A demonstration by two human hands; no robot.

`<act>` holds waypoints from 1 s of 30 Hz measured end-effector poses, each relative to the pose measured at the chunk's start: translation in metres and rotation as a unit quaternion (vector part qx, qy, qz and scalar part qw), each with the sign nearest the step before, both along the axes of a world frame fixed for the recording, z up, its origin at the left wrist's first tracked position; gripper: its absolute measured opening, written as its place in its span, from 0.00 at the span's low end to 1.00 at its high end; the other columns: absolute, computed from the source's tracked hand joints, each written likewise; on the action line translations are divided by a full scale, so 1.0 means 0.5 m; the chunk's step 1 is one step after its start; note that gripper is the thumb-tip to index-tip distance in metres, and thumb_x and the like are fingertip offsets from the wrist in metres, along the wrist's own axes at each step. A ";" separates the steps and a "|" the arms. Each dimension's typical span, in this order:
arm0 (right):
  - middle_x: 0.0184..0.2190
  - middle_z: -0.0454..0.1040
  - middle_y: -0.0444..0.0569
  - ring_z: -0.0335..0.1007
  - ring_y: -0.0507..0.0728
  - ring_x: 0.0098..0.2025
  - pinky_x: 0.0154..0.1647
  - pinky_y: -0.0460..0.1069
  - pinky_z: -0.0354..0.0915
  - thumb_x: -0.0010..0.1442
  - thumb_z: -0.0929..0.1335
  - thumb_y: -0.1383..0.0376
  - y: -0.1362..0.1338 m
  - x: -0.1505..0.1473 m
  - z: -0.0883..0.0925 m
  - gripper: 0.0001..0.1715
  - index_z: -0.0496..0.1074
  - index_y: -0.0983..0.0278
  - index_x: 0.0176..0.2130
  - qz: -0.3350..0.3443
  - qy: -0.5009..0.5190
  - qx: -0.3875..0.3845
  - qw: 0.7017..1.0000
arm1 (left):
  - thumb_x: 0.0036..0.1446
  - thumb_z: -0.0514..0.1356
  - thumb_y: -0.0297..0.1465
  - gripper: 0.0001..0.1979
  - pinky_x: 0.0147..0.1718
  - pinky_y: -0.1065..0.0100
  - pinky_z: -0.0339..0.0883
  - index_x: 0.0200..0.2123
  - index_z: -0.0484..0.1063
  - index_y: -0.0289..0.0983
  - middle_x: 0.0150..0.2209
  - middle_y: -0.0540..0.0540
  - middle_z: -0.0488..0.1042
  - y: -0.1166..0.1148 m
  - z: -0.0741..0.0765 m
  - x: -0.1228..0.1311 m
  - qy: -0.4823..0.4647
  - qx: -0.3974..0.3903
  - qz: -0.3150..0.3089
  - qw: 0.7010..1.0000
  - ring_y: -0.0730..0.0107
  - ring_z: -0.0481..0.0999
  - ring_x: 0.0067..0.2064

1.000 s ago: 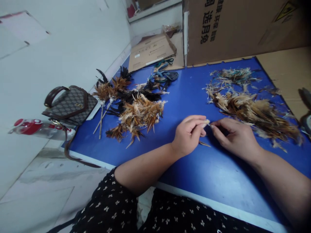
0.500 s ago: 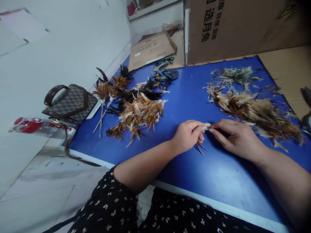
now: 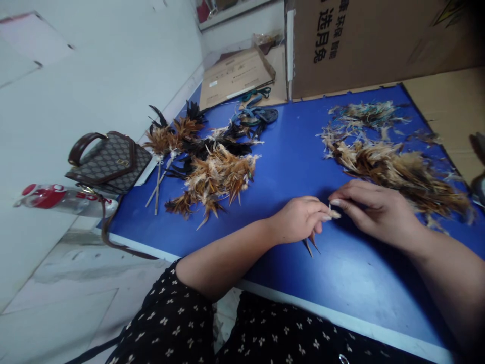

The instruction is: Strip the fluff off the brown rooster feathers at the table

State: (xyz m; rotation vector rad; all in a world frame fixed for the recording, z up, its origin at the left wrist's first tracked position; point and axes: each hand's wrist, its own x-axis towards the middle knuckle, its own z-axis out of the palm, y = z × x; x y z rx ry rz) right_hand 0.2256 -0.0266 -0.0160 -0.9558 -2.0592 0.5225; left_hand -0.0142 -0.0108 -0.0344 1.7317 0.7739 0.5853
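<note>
My left hand is closed around a small bunch of feathers. Their brown tips hang out below the palm, and a pale fluffy end pokes out past the thumb and fingertips. Close by on the right, my right hand has thumb and forefinger pinched together just above that pale end. A thin whitish bit shows at its fingertips, too small to name. Behind my right hand lies a heap of loose tan and brown feathers. To the left is a pile of tan feather bunches.
The blue table also bears black and brown feather bunches on sticks, blue-green cords and blue-tinted feathers. A handbag and a plastic bottle are at the left. Cardboard stands along the back.
My left hand has turned and shifted slightly right and nearer, with the bunch's pale end tilting down. My right hand's fingertips now sit above that end. The piles have not moved.
</note>
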 end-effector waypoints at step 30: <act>0.33 0.79 0.48 0.77 0.56 0.33 0.36 0.52 0.70 0.79 0.67 0.64 -0.010 -0.026 -0.022 0.12 0.79 0.58 0.43 0.026 -0.061 0.004 0.998 | 0.73 0.63 0.39 0.10 0.24 0.73 0.70 0.43 0.72 0.38 0.26 0.53 0.77 0.001 -0.019 0.022 -0.084 -0.137 0.172 0.972 0.77 0.73 0.20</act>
